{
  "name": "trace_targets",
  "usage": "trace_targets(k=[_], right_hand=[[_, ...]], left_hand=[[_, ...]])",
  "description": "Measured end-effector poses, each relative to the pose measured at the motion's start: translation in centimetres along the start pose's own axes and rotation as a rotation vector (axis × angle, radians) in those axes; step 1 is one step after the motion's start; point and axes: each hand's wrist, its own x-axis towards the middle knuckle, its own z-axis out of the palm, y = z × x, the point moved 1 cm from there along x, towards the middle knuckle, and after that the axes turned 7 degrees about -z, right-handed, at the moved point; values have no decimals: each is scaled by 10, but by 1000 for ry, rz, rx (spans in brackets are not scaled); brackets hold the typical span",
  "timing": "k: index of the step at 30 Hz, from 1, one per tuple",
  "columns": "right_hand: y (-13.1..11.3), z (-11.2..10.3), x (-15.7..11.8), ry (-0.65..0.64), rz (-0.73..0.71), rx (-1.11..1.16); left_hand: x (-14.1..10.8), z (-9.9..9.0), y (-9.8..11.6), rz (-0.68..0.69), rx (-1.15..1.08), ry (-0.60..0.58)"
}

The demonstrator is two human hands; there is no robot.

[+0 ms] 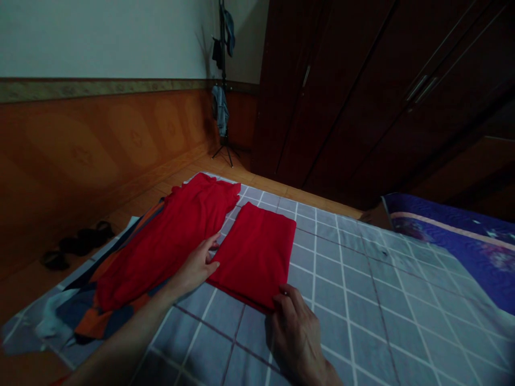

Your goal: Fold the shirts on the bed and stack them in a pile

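A red cloth [257,249], folded into a flat rectangle, lies on the grey checked bedsheet [333,279]. At its left edge is my left hand [198,267], fingers apart, the thumb resting on the cloth's near left corner. My right hand [295,321] is at the near right corner, its fingers curled and pinched on the cloth's edge. Left of the folded piece, a loose red garment [169,241] lies spread over other clothes, with an orange and dark blue one [100,321] showing beneath it.
Dark sandals [80,244] are on the floor at the left. A coat stand [223,69] with hanging clothes stands in the corner beside a dark wardrobe [322,96]. A purple blanket [454,230] lies at the right.
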Motion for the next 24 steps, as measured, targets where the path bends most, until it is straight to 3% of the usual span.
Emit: trace_targets(k=[4,7,11,14,17,20,24], right_hand=[[1,-2,0,1,24,51],[-2,-4,1,-39,4,60],[-10,-11,3,-187,-13,10],[-12,-14,4,-282,-44,-54],[-7,-12,7,-357,-46,-89],[0,-13,15,-360,-96,-99],[5,-43,24,-232,-187,-148]], left_hand=[[0,-2,-1,-47,-31,-98],[0,-6,2,-37,141,-50],[-4,-12,7,-40,433,30],[-8,-13,9,-113,564,-35],[-8,-10,12,-97,614,-74],[-9,-5,23,-61,460,-85],[-32,3,46,-162,17,-309]])
